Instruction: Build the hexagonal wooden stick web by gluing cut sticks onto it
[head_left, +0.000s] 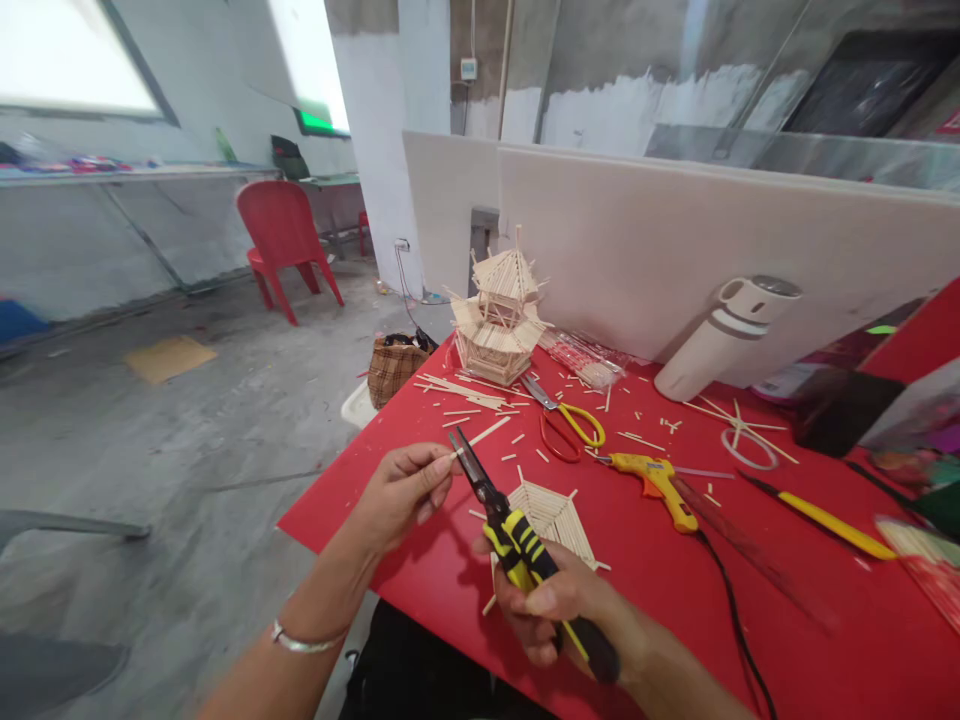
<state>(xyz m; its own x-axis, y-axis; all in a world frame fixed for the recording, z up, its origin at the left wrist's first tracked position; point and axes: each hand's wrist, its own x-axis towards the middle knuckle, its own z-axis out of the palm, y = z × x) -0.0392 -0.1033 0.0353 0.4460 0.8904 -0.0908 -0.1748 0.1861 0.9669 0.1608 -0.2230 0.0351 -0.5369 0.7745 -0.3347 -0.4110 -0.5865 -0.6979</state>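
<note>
My left hand (pixel 405 490) pinches a thin wooden stick (pixel 486 433) over the near left part of the red table (pixel 675 620). My right hand (pixel 551 610) grips the yellow-and-black handles of a pair of cutters (pixel 510 530), whose dark jaws close on the stick right beside my left fingertips. Under the cutters lies a flat fan-shaped panel of glued sticks (pixel 559 515). A small pagoda model made of sticks (pixel 501 320) stands at the far left corner of the table.
Yellow-handled scissors (pixel 566 420), a yellow glue gun (pixel 656 485) with a black cord, a yellow-handled tool (pixel 825 518) and loose sticks lie on the table. A white bottle (pixel 724 340) leans on a white board (pixel 675 250). On the floor sit a checked bag (pixel 391 368) and a red chair (pixel 283 240).
</note>
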